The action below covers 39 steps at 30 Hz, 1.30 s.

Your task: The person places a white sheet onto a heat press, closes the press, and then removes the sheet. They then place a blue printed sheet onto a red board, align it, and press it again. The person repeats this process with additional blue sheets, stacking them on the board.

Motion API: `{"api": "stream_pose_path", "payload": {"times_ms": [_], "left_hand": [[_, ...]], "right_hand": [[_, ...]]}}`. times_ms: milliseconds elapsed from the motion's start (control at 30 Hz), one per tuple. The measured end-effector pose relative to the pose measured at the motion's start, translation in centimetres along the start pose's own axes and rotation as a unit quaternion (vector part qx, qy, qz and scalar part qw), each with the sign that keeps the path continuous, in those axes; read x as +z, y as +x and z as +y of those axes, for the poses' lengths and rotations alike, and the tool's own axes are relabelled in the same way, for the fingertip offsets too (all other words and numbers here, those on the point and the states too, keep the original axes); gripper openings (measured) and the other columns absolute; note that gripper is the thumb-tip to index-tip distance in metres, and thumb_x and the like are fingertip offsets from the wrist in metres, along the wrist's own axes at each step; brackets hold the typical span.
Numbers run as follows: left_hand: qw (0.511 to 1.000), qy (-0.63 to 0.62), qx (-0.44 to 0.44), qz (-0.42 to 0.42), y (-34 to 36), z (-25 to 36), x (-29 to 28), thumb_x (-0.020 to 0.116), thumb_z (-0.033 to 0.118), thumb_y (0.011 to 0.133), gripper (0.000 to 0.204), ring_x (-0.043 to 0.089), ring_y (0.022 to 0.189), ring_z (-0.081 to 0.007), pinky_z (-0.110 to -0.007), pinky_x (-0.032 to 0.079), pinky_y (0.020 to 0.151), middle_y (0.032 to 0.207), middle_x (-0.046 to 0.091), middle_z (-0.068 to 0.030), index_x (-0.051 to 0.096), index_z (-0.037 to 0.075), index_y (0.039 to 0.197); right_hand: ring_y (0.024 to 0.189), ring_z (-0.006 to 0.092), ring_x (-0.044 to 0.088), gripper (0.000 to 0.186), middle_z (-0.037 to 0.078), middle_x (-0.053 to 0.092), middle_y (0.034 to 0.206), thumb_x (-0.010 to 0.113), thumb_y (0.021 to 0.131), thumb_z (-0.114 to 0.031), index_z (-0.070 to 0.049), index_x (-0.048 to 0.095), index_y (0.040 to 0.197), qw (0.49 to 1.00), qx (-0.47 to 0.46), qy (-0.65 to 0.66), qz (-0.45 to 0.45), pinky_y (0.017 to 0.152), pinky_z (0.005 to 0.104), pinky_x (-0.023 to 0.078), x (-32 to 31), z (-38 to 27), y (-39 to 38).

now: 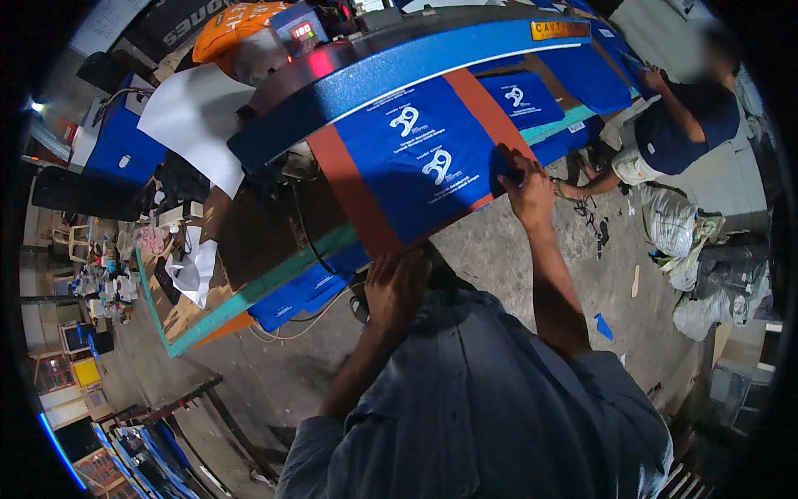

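Observation:
A blue fabric piece point(391, 187) with white printed emblems and lettering lies on a reddish-brown pad point(353, 195), under the raised blue edge of a heat press point(465, 62). My left hand point(397, 291) rests at the pad's near left corner, its fingers close together along the edge. At the right edge, my right hand point(529, 193) touches the pad beside the fabric with its fingers apart. Shadow darkens both sets of fingertips. Neither hand visibly lifts anything.
A lit red display point(303, 32) sits on the press. More printed blue fabric point(519, 100) lies to the right, near another person point(686, 116). White paper sheets point(195, 121) are at the left. Wrapped bundles point(706, 287) stand on the floor at right. A green-edged table point(258, 291) runs below the press.

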<state>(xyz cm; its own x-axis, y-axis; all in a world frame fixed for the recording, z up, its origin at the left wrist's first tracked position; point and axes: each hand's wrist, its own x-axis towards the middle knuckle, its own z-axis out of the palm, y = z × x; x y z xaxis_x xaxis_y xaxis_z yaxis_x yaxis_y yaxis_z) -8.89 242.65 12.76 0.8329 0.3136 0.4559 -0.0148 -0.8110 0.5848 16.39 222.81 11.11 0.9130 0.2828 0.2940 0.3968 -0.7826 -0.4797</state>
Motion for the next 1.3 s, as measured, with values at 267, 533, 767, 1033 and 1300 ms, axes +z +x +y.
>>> {"api": "stream_pose_path", "payload": {"times_ms": [267,533,767,1033,1300], "left_hand": [[0.999,-0.041,-0.002,-0.031,0.7,-1.1,-1.0,0.076,0.016,0.084,0.023,0.066,0.091,-0.0343,-0.046,0.051,0.077,0.099,0.069,-0.0119,0.072,0.009,0.105],[0.997,0.035,0.050,-0.037,3.1,-3.0,1.3,0.078,0.021,0.080,0.026,0.059,0.110,-0.0310,-0.051,0.042,0.094,0.117,0.064,-0.0082,0.075,0.013,0.105],[0.991,0.057,0.111,-0.040,1.5,-3.7,1.1,0.079,0.025,0.080,0.030,0.049,0.132,-0.0326,-0.055,0.035,0.109,0.139,0.056,-0.0086,0.075,0.016,0.108],[0.996,0.087,-0.015,0.010,4.7,-6.3,1.2,0.077,0.036,0.083,0.058,0.051,0.127,-0.0316,-0.056,0.032,0.105,0.135,0.056,-0.0111,0.061,0.005,0.129],[0.982,0.166,-0.091,0.000,9.2,-7.6,2.5,0.074,0.038,0.084,0.056,0.048,0.124,-0.0322,-0.051,0.034,0.098,0.131,0.054,-0.0118,0.062,0.003,0.127]], "right_hand": [[0.115,0.0349,0.066,0.043,0.012,0.072,0.120,0.076,0.083,-0.021,-0.012,0.067,0.124,1.000,0.011,0.026,0.012,0.097,0.0488,0.050,1.1,0.6,0.1],[0.107,0.0347,0.068,0.036,0.012,0.072,0.117,0.077,0.081,-0.009,-0.011,0.071,0.116,0.953,0.082,0.291,-0.002,0.093,0.0442,0.052,1.2,0.7,-1.5],[0.122,0.0359,0.059,0.025,0.016,0.067,0.126,0.076,0.083,-0.009,-0.011,0.076,0.109,0.962,-0.245,0.121,0.016,0.105,0.0438,0.044,-1.5,-2.3,-7.2],[0.113,0.0386,0.061,0.051,0.016,0.066,0.124,0.079,0.082,-0.024,-0.011,0.064,0.129,0.997,-0.034,-0.018,0.069,0.098,0.0489,0.048,0.3,0.8,-1.2],[0.109,0.0387,0.066,0.051,0.014,0.071,0.116,0.080,0.080,-0.025,-0.010,0.065,0.126,1.000,-0.001,0.011,-0.016,0.091,0.0487,0.053,0.7,1.3,0.3]]}}
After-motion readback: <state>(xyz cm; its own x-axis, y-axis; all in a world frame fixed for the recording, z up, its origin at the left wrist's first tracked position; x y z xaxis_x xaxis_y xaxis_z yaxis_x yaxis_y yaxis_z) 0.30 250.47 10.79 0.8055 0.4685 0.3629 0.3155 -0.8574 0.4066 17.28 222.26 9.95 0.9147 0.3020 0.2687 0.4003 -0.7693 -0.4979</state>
